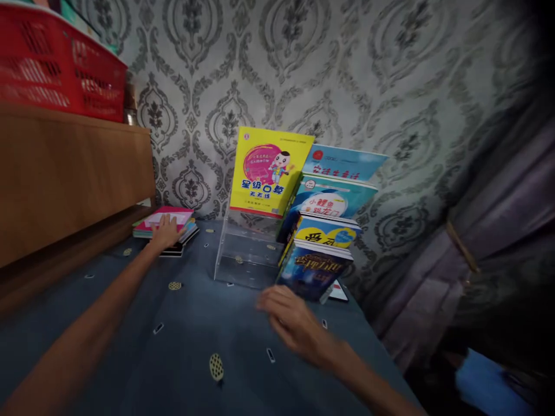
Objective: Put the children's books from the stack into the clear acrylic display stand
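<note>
My left hand (167, 232) reaches out to a low stack of books and rests on the pink book (184, 215) at its top, fingers spread. In front of a clear acrylic book rack (247, 271) is my right hand (291, 320), slightly blurred, with thumb and fingers apart and nothing visible in it. A yellow workbook (260, 167) leans on the rack's back tier at the left. On its right side several books stand in tiers: a light blue book (342, 162), a teal book (333, 196), a yellow-and-blue book (325, 231) and a dark blue book (312, 271).
The table wears a dark blue patterned cloth (186, 346). At the left, a wooden cabinet (73, 179) carries a red plastic basket (65, 69). A flat white-and-dark item (338, 292) lies beside the rack. Behind are a patterned wall and a grey curtain (433, 289).
</note>
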### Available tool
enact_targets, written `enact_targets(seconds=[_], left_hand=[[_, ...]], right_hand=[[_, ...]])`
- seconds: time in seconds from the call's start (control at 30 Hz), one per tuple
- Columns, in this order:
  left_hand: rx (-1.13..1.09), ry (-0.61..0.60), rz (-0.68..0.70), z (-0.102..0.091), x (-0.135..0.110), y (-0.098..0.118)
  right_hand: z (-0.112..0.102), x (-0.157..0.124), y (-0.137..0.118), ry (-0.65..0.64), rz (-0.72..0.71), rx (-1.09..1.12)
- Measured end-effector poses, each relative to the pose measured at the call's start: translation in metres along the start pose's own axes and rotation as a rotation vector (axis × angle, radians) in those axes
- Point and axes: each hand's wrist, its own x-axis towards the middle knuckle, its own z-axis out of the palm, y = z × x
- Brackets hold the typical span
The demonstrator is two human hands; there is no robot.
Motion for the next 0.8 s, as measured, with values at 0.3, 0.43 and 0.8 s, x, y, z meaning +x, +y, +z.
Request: enact_targets(seconds=[0.3, 0.43, 0.8], left_hand=[[0.218, -0.151, 0.136, 0.0, -0.002, -0.038], [0.273, -0.151, 0.196, -0.004, -0.015, -0.044], [0.328, -0.083, 0.291, -0.023, -0.032, -0.046]], right_hand=[[0.11, -0.05, -0.015, 0.06, 0.447, 0.434], [0.112, -0.05, -0.017, 0.067, 0.509, 0.491], [0.109, -0.05, -0.017, 0.071, 0.462, 0.479]])
